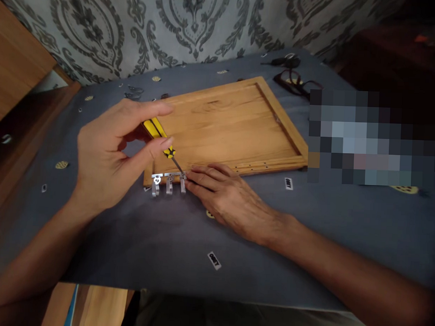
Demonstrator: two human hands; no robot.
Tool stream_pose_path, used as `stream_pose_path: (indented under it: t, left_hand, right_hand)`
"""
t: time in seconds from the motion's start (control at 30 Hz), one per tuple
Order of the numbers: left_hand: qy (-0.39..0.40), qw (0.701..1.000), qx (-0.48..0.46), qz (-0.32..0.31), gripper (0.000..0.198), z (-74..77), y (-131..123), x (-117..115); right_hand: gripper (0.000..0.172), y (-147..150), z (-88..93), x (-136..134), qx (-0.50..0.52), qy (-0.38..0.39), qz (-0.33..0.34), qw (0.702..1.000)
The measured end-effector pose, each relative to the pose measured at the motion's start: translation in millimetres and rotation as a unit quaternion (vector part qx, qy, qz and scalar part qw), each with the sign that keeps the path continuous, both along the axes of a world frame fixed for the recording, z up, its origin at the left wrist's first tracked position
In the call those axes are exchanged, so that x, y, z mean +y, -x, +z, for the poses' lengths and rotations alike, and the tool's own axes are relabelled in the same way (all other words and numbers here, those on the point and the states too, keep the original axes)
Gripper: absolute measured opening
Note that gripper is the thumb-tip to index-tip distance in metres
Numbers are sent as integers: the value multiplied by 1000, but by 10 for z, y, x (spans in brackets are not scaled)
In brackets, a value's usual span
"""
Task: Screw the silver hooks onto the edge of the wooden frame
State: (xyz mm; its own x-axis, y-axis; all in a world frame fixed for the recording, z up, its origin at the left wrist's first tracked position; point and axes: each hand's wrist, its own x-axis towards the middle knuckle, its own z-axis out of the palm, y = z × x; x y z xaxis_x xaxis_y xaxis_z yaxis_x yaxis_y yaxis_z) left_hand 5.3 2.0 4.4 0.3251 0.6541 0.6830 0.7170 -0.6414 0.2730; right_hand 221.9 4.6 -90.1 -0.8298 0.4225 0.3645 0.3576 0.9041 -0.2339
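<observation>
In my left hand is a screwdriver with a yellow and black handle, gripped between thumb and fingers. Its shaft slants down to the right, and the tip meets a silver metal hook rail near the rail's right end. Three curved hooks hang from that rail, which lies along the near edge of a wooden framed panel. Closed together, the fingers of my right hand press on the panel's near edge and the rail's right end, beside the screwdriver tip. My fingers partly hide that end.
A blue-grey patterned cloth covers the table. Glasses and a dark tool lie at the back right. Small metal pieces sit behind the panel. A wooden cabinet stands at left, a patterned wall behind.
</observation>
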Motion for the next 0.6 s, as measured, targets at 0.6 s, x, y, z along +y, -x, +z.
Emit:
stream_pose_path:
  t: [0.6]
  left_hand:
    - [1,1000,16,-1,32,17,30,7]
  right_hand:
    - [39,3,-21,-3,8,-12,-5,1000]
